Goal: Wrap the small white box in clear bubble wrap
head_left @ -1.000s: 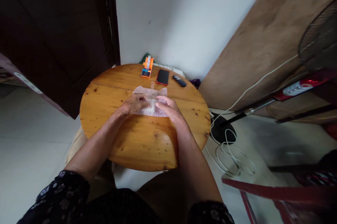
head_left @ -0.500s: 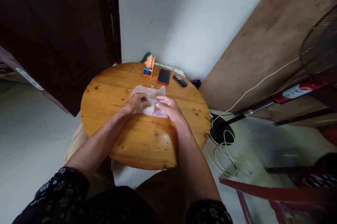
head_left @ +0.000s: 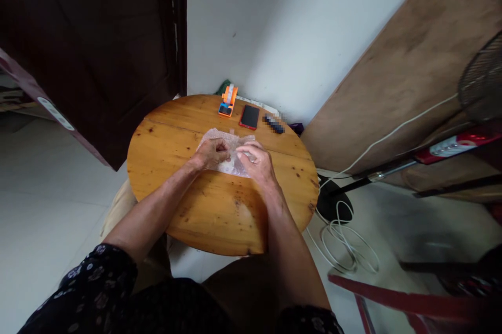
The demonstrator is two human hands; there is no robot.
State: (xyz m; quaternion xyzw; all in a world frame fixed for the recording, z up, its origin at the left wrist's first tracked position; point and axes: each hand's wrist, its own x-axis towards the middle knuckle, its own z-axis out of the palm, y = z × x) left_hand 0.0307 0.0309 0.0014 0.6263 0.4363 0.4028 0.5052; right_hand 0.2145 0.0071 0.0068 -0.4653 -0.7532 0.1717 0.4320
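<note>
A sheet of clear, pinkish bubble wrap (head_left: pixel 232 168) lies on the round wooden table (head_left: pixel 212 208), with a pale patch at its middle; what is under or inside it I cannot make out. My left hand (head_left: pixel 213 153) rests at the wrap's left side, its thumb and fingers pinched on the plastic. Across from it, my right hand (head_left: pixel 259 161) is over the right part, fingers curled and thumb and forefinger drawn together at the film. The two sets of fingertips are a small gap apart.
Toward the back of the table stand an orange and blue tape dispenser (head_left: pixel 228 101), a phone in a red case (head_left: pixel 249 116) and a dark, blurred-out object (head_left: pixel 273 124). A fan base (head_left: pixel 333 202) and coiled white cable (head_left: pixel 345 250) are on the floor at right, near a red chair (head_left: pixel 392 292).
My right hand has curled its fingers, which were straighter before, and lifted slightly at the wrap's right side. My left hand keeps its pinch. The whole view has shifted a little.
</note>
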